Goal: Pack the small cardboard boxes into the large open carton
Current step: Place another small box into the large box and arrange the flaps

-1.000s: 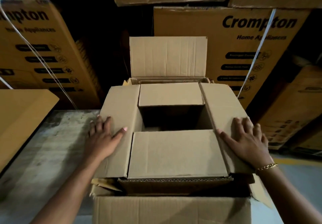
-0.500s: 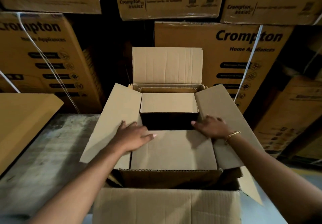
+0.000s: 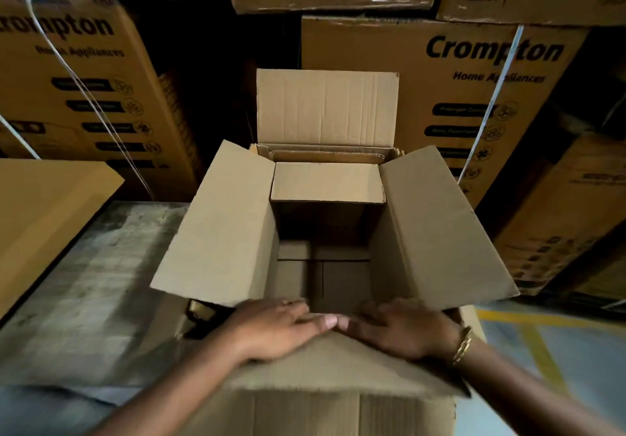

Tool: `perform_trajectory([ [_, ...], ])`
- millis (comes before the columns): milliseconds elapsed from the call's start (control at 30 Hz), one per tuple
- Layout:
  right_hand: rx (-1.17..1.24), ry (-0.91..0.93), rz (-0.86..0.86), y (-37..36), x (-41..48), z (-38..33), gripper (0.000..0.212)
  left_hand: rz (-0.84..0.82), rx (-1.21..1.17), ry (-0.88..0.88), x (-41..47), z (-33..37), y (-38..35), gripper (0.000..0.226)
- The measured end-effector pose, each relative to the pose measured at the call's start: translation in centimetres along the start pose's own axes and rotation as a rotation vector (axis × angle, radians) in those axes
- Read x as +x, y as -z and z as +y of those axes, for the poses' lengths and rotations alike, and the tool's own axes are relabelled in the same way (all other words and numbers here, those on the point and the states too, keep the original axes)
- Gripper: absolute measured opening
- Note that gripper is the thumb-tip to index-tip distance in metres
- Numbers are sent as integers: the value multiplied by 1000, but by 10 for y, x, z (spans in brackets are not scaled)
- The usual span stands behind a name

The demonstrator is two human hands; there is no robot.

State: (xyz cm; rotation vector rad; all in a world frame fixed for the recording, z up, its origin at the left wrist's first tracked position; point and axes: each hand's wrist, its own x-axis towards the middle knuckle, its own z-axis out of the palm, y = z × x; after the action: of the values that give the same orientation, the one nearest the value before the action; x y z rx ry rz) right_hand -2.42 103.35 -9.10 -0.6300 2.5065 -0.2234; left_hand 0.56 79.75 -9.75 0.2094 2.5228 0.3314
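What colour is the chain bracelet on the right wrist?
Gold. The chain bracelet shows best in head view.

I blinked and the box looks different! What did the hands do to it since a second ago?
The left hand and right hand left the brown cardboard box's side flaps, which sprang up, and folded its near flap back toward the person, pressing it flat. The box is open now. The far flap stays folded in; the printed cartons behind haven't moved.
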Motion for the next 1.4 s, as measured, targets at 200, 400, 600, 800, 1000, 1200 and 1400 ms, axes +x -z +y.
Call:
perform_trajectory([
  [200, -68, 59, 502, -40, 7, 3, 70, 353, 150, -3, 7, -6, -39, 87],
  [400, -132, 131, 752, -42, 6, 2, 54, 741, 185, -96, 8, -6, -49, 59],
  [600, -117, 93, 630, -41, 2, 1, 63, 508, 197, -6, 3, -2, -42, 78],
  [800, -21, 21, 169, -8, 17, 4, 90, 11, -5, 2, 2, -3, -7, 103],
  [1000, -5, -14, 208, 82, 111, 24, 76, 84, 95, -38, 69, -13, 74, 81],
  [1200, 165, -272, -10, 62, 215, 52, 82, 16, 147, 128, 186, -34, 89, 81],
  [1400, -133, -240, 502, 79, 231, 68, 76, 371, 267, 65, 211, -49, 128, 91],
])
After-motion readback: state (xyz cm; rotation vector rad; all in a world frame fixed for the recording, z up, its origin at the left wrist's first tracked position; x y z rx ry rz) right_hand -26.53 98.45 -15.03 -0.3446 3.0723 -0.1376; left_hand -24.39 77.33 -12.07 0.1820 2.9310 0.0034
